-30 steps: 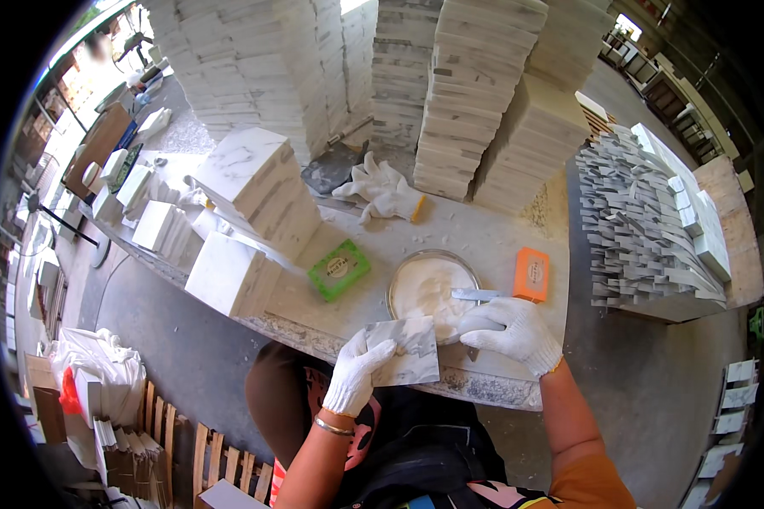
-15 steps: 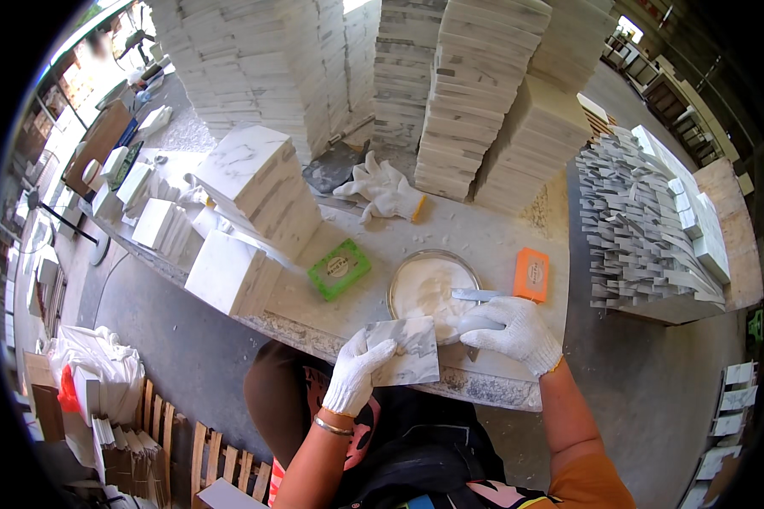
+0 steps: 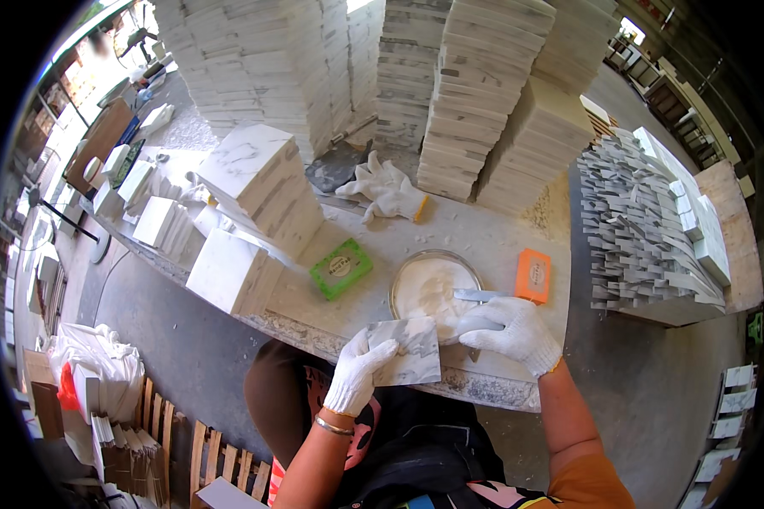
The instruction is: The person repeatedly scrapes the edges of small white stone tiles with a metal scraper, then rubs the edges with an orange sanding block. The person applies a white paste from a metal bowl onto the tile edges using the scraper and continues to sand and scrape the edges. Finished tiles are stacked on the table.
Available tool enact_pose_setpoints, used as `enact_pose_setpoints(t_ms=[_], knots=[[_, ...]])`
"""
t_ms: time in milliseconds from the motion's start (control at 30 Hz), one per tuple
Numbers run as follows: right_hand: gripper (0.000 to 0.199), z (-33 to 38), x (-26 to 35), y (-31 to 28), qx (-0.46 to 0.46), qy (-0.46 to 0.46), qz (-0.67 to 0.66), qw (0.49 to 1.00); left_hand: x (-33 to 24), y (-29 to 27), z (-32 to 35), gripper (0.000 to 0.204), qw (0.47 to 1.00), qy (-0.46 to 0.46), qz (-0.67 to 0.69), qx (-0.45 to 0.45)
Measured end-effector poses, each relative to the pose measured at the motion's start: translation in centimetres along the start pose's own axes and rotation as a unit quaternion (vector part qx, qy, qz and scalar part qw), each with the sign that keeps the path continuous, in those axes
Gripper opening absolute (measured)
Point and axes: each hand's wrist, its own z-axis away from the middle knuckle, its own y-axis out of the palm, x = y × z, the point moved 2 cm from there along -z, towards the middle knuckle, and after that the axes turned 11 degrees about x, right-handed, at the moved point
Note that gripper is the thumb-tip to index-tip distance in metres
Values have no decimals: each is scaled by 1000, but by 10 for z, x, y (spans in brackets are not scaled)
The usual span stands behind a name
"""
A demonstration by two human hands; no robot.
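My left hand (image 3: 358, 371), in a white glove, holds a square grey-veined marble tile (image 3: 409, 352) by its left edge, at the near edge of the stone worktable (image 3: 484, 229). My gloved right hand (image 3: 511, 329) grips a metal putty knife (image 3: 477, 296) whose blade lies across a round pan of white paste (image 3: 431, 284), just beyond the tile. The tile sits between both hands, with its right edge close to my right hand.
A green box (image 3: 340, 267) and an orange block (image 3: 533, 275) flank the pan. Spare white gloves (image 3: 388, 192) lie further back. Tall stacks of marble tiles (image 3: 475, 93) fill the far side, smaller stacks (image 3: 259, 191) stand left, thin strips (image 3: 641, 229) right. Wooden crates (image 3: 178, 454) sit below left.
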Motion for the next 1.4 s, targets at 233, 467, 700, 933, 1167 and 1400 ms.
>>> enact_pose_setpoints(t_ms=[233, 467, 700, 933, 1167, 1400], knots=[[33, -1, -6, 4, -16, 2, 3, 1000, 4, -5, -1, 41, 1000, -5, 1, 4], [35, -1, -8, 4, 0, 13, -6, 1000, 10, -12, -3, 41, 1000, -3, -11, 9], [36, -3, 5, -1, 22, 39, -1, 999, 0, 0, -1, 40, 1000, -1, -8, 1], [36, -3, 1, 1, 12, 23, -10, 1000, 4, -7, -2, 44, 1000, -5, -16, 10], [38, -4, 4, -16, -28, 104, -161, 981, -3, 6, 1, 31, 1000, 8, 2, -13], [39, -49, -30, -44, -156, 84, -158, 971, 3, 2, 0, 37, 1000, 18, 13, -9]])
